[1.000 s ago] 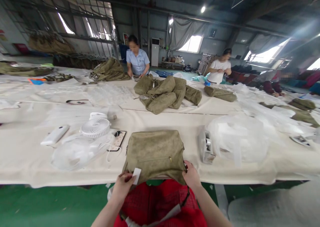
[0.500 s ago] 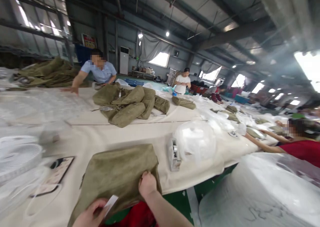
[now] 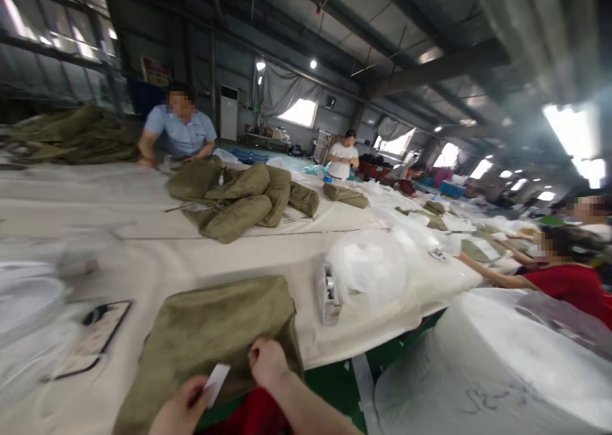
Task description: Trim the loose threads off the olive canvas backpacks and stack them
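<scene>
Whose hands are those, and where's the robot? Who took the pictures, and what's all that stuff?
There's no robot here: those are a person's own bare hands. One camera, worn on that person's head, looks forward and down, so you see nearly what they see.

The left hand holds a small white tag. The right hand is at an olive-green bag; what it pinches there is too small to tell.

The bag lies on a long, pale-covered table. Also on it are a white fan at the left, clear plastic to the right, and a pile of green bags farther back. Behind that pile, someone in a light blue shirt stands across the table.
</scene>
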A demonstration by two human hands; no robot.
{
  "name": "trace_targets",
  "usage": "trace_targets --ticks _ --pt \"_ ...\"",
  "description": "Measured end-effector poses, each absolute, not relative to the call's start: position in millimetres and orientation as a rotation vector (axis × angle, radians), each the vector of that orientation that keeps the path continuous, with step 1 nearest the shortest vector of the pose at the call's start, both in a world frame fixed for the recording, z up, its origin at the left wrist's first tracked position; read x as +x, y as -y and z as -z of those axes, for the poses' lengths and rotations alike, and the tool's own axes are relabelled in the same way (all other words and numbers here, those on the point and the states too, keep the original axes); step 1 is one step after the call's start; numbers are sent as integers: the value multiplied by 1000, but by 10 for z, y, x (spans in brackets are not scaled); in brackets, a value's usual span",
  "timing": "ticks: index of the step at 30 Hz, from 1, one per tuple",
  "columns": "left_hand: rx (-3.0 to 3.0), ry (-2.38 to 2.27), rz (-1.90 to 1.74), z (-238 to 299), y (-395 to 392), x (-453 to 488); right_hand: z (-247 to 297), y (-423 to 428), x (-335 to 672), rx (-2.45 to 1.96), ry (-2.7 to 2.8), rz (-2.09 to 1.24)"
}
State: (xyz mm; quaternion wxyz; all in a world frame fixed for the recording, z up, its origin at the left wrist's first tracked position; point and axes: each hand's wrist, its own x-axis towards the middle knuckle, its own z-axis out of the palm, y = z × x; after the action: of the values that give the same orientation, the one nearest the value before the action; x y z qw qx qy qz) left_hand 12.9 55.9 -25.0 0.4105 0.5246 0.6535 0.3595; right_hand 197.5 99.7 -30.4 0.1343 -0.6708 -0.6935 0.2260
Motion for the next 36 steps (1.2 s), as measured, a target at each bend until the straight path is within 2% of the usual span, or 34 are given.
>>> trace_targets --ticks 3,5,10,18,31,36 --pt "1332 -1584 -859 152 -605 282 332 -954 2051 -1853 1770 -915" --pt "1363 -1624 -781 153 -676 442 377 -944 2076 -1818 1657 -966" --pt "1419 -1802 -573 224 -801 804 415 -890 2112 -1750 1619 -801" --pt "1564 -1936 -408 252 -743 925 355 -876 2141 -1728 1603 -772" --pt "1210 -1712 -799 494 -905 997 368 -827 2105 -1612 1611 -902" --pt "1186 -1751 -794 539 -959 965 482 -923 2184 -1544 1520 -1145"
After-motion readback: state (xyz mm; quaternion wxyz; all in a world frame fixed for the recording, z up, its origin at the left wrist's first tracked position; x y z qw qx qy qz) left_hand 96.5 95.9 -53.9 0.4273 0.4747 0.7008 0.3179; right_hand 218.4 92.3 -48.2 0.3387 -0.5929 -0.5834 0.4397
